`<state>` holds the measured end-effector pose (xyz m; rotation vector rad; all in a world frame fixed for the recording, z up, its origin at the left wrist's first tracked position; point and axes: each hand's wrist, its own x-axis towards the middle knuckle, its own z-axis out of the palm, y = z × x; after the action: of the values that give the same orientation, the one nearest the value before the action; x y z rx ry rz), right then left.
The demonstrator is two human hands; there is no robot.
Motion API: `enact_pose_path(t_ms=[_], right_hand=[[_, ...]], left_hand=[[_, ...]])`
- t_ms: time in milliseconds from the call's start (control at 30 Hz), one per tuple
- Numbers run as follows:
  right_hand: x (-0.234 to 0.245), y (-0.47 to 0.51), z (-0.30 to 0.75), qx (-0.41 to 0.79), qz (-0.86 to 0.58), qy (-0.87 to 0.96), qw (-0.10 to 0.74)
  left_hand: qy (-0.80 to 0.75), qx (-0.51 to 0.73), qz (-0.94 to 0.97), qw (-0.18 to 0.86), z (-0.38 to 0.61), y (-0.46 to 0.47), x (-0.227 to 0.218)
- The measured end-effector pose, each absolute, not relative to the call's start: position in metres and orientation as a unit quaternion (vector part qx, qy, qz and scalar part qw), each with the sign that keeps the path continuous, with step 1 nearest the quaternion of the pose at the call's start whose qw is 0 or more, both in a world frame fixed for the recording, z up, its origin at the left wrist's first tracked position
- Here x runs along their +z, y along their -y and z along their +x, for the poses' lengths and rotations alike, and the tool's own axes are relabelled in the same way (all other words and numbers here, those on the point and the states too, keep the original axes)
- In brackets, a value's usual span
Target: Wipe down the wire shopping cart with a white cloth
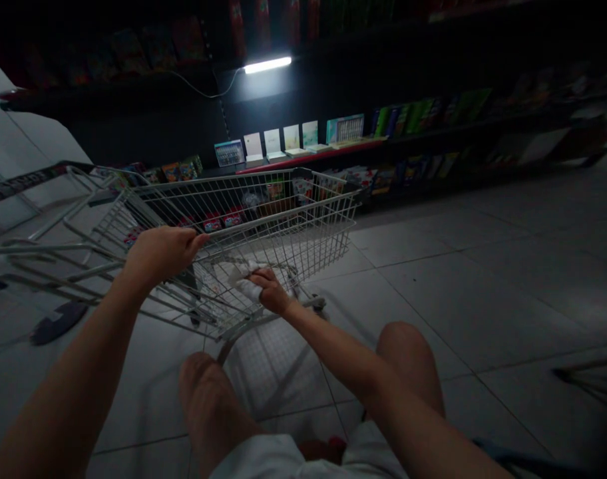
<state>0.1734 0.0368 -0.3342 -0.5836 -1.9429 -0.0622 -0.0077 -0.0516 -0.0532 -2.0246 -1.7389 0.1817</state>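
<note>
A metal shopping cart [328, 229] stands in front of me with its wire basket side-on. My left hand [158, 256] is closed over the top rim of the basket on the near side. Lower down, my right hand [271, 289] grips a white cloth [246, 283] against the wire side of the cart. Part of the cloth bunches out past the fingers. Behind the left hand, more cart frames reach toward the left edge. My knees are bent below the cart.
A dark shelf [303, 152] with upright books and boxes runs behind the cart. A lit tube lamp [267, 65] hangs there on a cable. Grey floor tiles [433, 286] spread to the right. A dark thin-legged object [583, 372] is at the right edge.
</note>
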Motion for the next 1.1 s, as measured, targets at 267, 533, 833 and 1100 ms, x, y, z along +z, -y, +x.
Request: enact_pose_path(t_ms=[267,533,833,1100], right_hand=[[-0.271,-0.033,0.127,-0.083,-0.210,0.800,0.555],[-0.389,-0.035,0.167,-0.067,-0.215,0.911,0.345],[-0.364,-0.038,0.162,-0.065,-0.225,0.879,0.416],[-0.394,-0.029,0.178,0.047,-0.306,0.935,0.176]], left_hand=[[0.645,0.057,-0.726,0.232,0.000,0.046,-0.058],[0.652,0.064,-0.718,0.237,0.000,0.046,-0.059],[0.654,0.064,-0.709,0.257,0.003,0.043,-0.063],[0.649,0.061,-0.716,0.249,0.003,0.045,-0.062]])
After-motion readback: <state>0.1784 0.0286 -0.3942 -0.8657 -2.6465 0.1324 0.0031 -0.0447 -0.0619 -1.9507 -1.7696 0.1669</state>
